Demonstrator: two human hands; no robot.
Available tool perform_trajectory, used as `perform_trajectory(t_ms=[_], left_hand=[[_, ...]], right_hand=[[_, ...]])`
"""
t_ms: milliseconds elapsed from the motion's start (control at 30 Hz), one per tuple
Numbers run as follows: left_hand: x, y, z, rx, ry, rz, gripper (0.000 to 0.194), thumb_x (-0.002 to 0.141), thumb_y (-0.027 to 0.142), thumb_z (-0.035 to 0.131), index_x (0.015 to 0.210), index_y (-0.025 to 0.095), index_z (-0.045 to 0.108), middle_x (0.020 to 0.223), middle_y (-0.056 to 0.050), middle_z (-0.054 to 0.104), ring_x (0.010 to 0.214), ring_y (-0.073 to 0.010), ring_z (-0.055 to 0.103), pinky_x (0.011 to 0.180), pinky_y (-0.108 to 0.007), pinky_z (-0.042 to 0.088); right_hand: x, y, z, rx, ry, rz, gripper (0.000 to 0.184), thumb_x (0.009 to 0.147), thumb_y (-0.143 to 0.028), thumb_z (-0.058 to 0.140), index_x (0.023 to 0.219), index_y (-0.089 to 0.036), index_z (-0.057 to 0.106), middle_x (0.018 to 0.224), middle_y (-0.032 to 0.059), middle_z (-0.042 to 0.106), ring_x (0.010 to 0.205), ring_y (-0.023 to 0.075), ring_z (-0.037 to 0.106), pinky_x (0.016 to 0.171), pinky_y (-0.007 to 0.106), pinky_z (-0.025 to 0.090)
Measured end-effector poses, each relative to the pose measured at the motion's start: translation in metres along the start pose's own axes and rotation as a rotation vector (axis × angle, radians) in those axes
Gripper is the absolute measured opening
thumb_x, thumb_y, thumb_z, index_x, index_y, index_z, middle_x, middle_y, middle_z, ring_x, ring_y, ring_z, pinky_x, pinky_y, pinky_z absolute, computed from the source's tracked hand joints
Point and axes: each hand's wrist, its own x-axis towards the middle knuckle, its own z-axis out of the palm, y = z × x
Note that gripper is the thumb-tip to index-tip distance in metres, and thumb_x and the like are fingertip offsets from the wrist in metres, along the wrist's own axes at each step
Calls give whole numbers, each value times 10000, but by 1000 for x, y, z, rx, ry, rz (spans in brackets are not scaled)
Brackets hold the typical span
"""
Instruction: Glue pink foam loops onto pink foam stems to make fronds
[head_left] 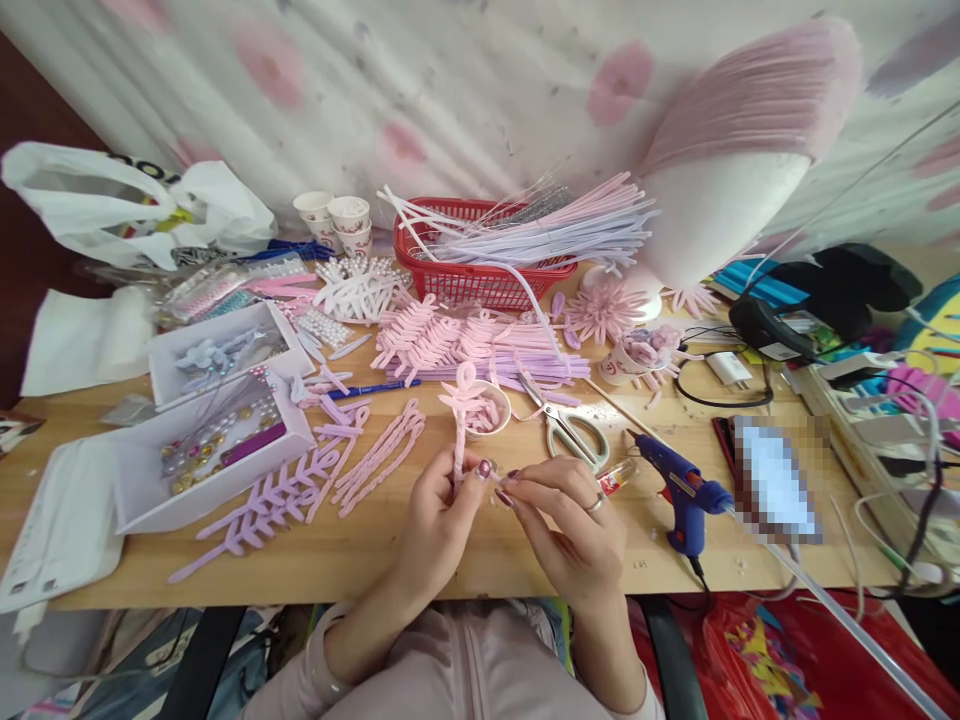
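In the head view, our left grip (441, 512) is clamped on the pink pipe-cleaner sprig (460, 440), its long axis pointing away from us above the surface (337, 565). Our right grip (574, 515) meets its lower end from the right, fingertips close together; we cannot tell on what.

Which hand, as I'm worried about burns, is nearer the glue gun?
Right: the right hand is beside the glue gun, not touching; the left hand is farther left.

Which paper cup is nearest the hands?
The paper cup of pink pieces just beyond the left hand, beside the scissors; the other cups sit farther back.
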Motion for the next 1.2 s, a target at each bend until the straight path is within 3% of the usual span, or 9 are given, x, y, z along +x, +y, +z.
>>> perform_trajectory(t_ms=[233,400,600,733,1000,1200], left_hand=[[-1,-2,0,-41,13,46,343,858,525,660,803,196,576,537,91,370,458,-75,310,438,-203,263],[-1,-5,0,-139,24,20,384,846,539,677,748,197,531,498,102,370,418,-57,302,412,-180,248],[0,3,-1,-288,-83,-126,434,833,610,651,835,185,565,549,111,344,405,-31,233,387,-151,192],[0,4,-1,-372,-117,-179,416,855,617,611,861,210,525,562,113,354,402,-34,199,390,-151,175],[-2,1,2,-269,-246,-223,409,884,590,574,789,199,504,557,100,375,417,-41,229,411,-174,185],[-3,-1,3,-179,-318,-204,367,953,540,481,819,201,517,567,92,379,437,-58,263,425,-185,236]], right_hand=[[-3,-4,0,203,6,304,146,877,-87,645,894,-229,672,818,32,669,786,191,641,695,332,503],[-3,-3,4,364,37,440,94,896,-158,651,825,-217,663,783,22,640,761,179,615,701,315,488],[-6,5,4,478,77,501,80,887,-187,672,818,-220,698,785,26,639,763,173,611,692,298,491],[-8,15,1,541,184,535,57,850,-227,724,794,-227,713,799,29,619,754,171,603,661,290,488],[3,19,13,545,327,619,91,842,-310,741,810,-230,713,830,32,595,759,166,572,663,295,490],[11,19,16,506,317,574,52,858,-285,726,823,-246,726,827,20,620,792,167,593,699,290,497]])
